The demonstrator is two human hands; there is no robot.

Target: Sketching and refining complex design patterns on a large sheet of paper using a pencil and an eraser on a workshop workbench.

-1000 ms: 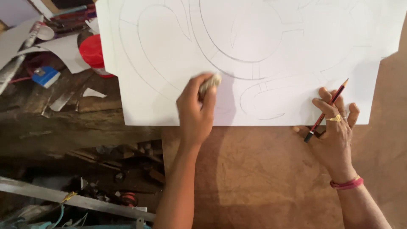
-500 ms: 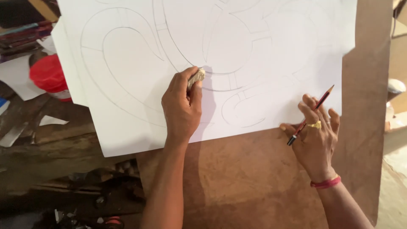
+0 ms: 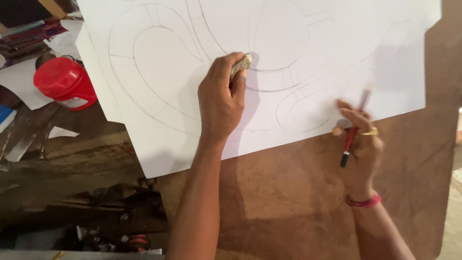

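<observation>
While the left hand (image 3: 221,98) closed around a small pale eraser (image 3: 240,66) pressed onto the large white pencil-marked paper sheet (image 3: 269,43), the right hand (image 3: 358,144) gripped a red pencil (image 3: 352,134) near the sheet's near edge

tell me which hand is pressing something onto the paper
The left hand: its grip presses a pale eraser onto the white sheet. The right hand only holds a red pencil at the paper's edge.

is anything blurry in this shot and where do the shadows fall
Head view: the right hand and its red pencil are smeared by motion blur; the left hand with the eraser is sharp. Shadows of both arms fall on the brown board and the white paper. No glare.
</observation>
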